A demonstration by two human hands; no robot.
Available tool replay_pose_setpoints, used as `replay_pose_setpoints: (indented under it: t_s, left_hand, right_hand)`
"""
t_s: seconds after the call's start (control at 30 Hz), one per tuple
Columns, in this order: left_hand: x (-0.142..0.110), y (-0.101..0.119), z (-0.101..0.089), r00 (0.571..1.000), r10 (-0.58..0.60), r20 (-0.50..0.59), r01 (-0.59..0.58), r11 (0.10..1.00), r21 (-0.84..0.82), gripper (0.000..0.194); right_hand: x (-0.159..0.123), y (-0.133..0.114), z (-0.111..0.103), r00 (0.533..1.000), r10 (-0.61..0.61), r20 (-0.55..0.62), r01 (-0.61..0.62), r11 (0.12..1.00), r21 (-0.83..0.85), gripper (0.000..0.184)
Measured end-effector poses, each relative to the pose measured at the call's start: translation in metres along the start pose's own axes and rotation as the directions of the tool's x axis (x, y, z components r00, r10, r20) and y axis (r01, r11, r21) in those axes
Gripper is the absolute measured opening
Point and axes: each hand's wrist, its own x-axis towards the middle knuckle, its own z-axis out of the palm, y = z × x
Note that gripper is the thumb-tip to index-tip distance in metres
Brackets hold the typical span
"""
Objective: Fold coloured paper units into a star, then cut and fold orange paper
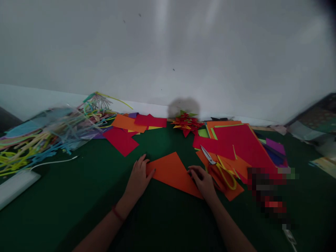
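Observation:
An orange sheet of paper [172, 171] with slanted edges lies on the green tabletop between my two hands. My left hand [138, 176] is at its left corner, the thumb on top of the paper and the fingers bent at its edge. At the right side, my right hand [202, 179] has its fingers curled in, thumb and forefinger pinching the paper's edge. Just beyond it, scissors [227, 176] with yellow-and-orange handles rest on cut paper pieces, blades pointing away.
A stack of coloured sheets [244, 143] lies at right, red on top. Against the wall stands a red, green and yellow paper ornament [186, 122]. Loose red and orange pieces [122, 140] are back left. Pipe cleaners [52, 140] pile up far left, near a white power strip [18, 187].

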Motion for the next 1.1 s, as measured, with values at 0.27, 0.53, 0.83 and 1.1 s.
replay_pose_setpoints:
  t_s: [0.27,0.53,0.83,1.1]
  left_hand:
    - [0.002,0.005,-0.004,0.997,-0.071,-0.036,0.069,0.996,-0.048,0.033]
    - [0.002,0.006,-0.005,0.994,-0.100,-0.049,0.097,0.994,-0.052,0.030]
    - [0.002,0.008,-0.008,0.992,-0.072,-0.100,0.068,0.997,-0.037,0.021]
    - [0.001,-0.005,-0.020,0.997,-0.062,-0.040,0.049,0.963,-0.264,0.014]
  right_hand:
    - [-0.004,-0.005,0.000,1.000,-0.001,0.008,0.000,0.997,0.071,0.027]
    - [-0.016,0.007,-0.006,0.994,0.106,-0.012,-0.102,0.973,0.205,0.031]
    - [-0.033,0.005,-0.003,1.000,-0.027,-0.010,0.025,0.989,-0.149,0.034]
    - [-0.028,0.013,-0.001,0.984,-0.004,-0.176,-0.029,0.982,-0.189,0.037]
